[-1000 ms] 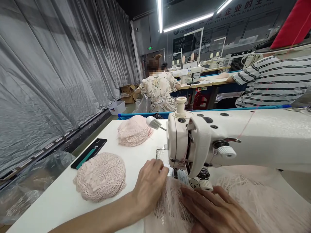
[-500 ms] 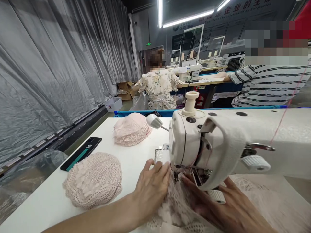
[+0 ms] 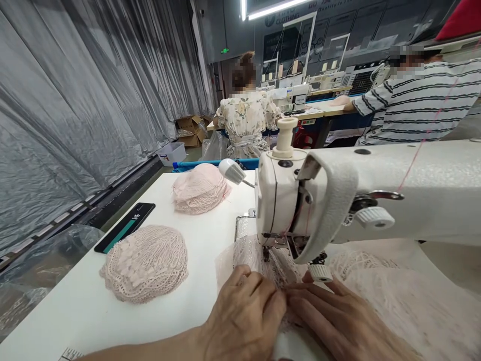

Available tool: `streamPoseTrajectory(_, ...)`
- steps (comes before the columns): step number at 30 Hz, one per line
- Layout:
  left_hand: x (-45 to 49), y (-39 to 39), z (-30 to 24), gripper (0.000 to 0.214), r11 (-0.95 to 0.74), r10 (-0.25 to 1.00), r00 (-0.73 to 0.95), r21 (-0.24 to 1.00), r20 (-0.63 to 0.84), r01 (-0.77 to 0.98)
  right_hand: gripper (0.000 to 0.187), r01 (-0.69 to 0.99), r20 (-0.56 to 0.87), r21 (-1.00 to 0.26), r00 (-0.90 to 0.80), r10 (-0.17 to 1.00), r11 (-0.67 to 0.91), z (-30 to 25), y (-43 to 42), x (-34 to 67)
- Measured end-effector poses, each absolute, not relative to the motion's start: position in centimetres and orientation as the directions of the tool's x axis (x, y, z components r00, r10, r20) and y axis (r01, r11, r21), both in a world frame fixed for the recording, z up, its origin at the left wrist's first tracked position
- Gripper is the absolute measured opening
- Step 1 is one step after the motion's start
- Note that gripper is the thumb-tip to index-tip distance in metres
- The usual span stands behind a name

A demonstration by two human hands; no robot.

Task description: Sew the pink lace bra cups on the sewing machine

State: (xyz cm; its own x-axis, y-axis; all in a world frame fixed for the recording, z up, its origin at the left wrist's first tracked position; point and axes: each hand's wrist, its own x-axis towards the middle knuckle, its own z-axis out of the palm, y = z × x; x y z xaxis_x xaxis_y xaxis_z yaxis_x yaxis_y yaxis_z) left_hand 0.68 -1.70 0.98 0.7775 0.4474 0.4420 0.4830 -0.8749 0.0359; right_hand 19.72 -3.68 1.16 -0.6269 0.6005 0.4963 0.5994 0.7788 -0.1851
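Observation:
My left hand (image 3: 246, 318) lies flat on pale pink lace fabric (image 3: 259, 258) in front of the needle of a white sewing machine (image 3: 338, 195). My right hand (image 3: 338, 321) presses the same lace just to the right, its fingertips touching those of the left hand. The lace runs under the presser foot and spreads out to the right beneath the machine arm. Both hands hold the fabric down with fingers together.
Two stacks of round pink lace pieces (image 3: 145, 263) (image 3: 199, 188) sit on the white table (image 3: 86, 311), with a black phone (image 3: 124, 234) near the left edge. Two people sit at machines behind. Grey plastic sheeting hangs on the left.
Both hands have slid back toward me, away from the needle. Lace now shows past the presser foot on the far side. The camera has shifted closer.

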Motion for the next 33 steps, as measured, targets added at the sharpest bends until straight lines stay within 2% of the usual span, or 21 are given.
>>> streamPoseTrajectory(2, 0.5, -1.5, 1.0, 0.013, -0.855, 0.465, 0.753, 0.014, 0.466, 0.519, 0.043, 0.602, 0.532, -0.224, -0.584, 0.613, 0.767, 1.2, -3.5, 19.6)
streamPoseTrajectory(4, 0.3, -1.3, 1.5, 0.021, -0.839, 0.489, 0.719, 0.040, 0.493, 0.543, 0.042, 0.603, 0.591, -0.231, -0.537, 0.603, 0.764, 1.4, -3.2, 19.5)
streamPoseTrajectory(8, -0.1, -1.1, 2.6, 0.022, -0.821, 0.557, 0.716, 0.147, 0.420, 0.552, 0.042, 0.621, 0.636, -0.141, -0.540, 0.551, 0.771, 1.7, -2.9, 19.1)
streamPoseTrajectory(13, -0.3, -1.0, 2.3, 0.018, -0.834, 0.496, 0.751, -0.003, 0.437, 0.552, 0.036, 0.621, 0.598, -0.130, -0.573, 0.560, 0.773, 1.0, -3.2, 19.4)
streamPoseTrajectory(17, -0.6, -0.9, 1.6, 0.008, -0.848, 0.494, 0.796, -0.012, 0.350, 0.530, 0.031, 0.608, 0.600, -0.111, -0.589, 0.541, 0.786, 0.1, -3.6, 19.6)
streamPoseTrajectory(24, -0.6, -1.1, 1.3, 0.023, -0.850, 0.453, 0.793, -0.069, 0.408, 0.522, 0.040, 0.686, 0.581, -0.095, -0.551, 0.599, 0.722, -0.1, -4.4, 19.1)
streamPoseTrajectory(27, -0.5, -1.3, 1.5, 0.027, -0.865, 0.411, 0.797, -0.087, 0.443, 0.495, 0.039, 0.666, 0.550, -0.067, -0.597, 0.585, 0.743, 0.1, -4.4, 19.2)
streamPoseTrajectory(33, -0.1, -1.4, 1.3, 0.024, -0.876, 0.434, 0.739, 0.049, 0.515, 0.480, 0.042, 0.646, 0.571, -0.085, -0.592, 0.568, 0.759, -0.3, -4.4, 19.2)
